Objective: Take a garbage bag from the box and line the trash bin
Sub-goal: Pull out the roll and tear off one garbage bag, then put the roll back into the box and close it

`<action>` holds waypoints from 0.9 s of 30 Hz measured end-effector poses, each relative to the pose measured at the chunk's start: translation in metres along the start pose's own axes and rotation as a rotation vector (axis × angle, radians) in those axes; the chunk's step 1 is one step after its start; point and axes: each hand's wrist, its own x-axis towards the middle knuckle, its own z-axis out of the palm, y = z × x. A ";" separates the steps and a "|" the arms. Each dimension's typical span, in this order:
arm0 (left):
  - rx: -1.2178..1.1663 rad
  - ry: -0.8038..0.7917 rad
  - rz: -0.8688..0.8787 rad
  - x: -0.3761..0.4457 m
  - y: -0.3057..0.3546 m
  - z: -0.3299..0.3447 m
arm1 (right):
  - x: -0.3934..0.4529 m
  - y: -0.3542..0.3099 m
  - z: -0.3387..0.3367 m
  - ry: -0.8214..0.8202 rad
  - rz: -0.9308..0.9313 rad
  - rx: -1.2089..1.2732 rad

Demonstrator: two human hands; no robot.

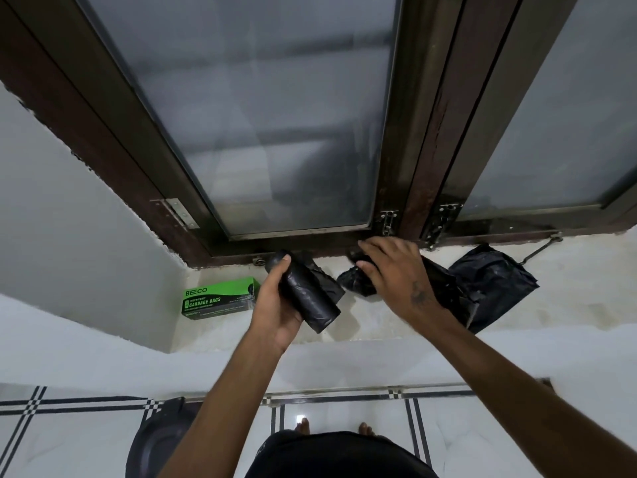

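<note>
Left hand [275,305] grips bag roll [306,294] over sill [379,322]; right hand [393,270] pinches unrolled bag [482,284] lying on sill. Box [219,298] beside, bin [155,439] on floor below. Risk: bag tears off-seam, roll slips, unspools.

Counts, head view.
Hands: 2, left hand [275,305] and right hand [396,274].
Rolls of black garbage bags: 1, the roll [310,298].
Loose black bag pieces on the window sill [568,288]: 2 visible, a crumpled piece [355,281] and a larger spread bag [493,284]; cannot tell whether they join under the right hand.
Green garbage bag box [219,298]: 1.
Frosted window panes: 2.
Metal latches on the frame: 2.
Hinges: 1.
Bare feet on the tiled floor: 2.
Dark round trash bin [155,443]: 1, partly hidden.
</note>
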 end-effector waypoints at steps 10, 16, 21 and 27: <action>-0.010 -0.080 0.082 0.001 0.015 -0.021 | -0.020 -0.086 -0.012 -0.259 0.495 1.143; -0.009 -0.162 0.095 0.004 0.034 -0.039 | -0.002 -0.103 -0.001 -0.422 0.674 1.600; 0.103 -0.161 0.227 0.009 0.056 -0.066 | 0.011 -0.111 0.000 -0.297 0.669 1.539; 0.733 -0.069 0.488 0.014 0.079 -0.104 | 0.020 -0.111 -0.002 -0.210 0.616 1.364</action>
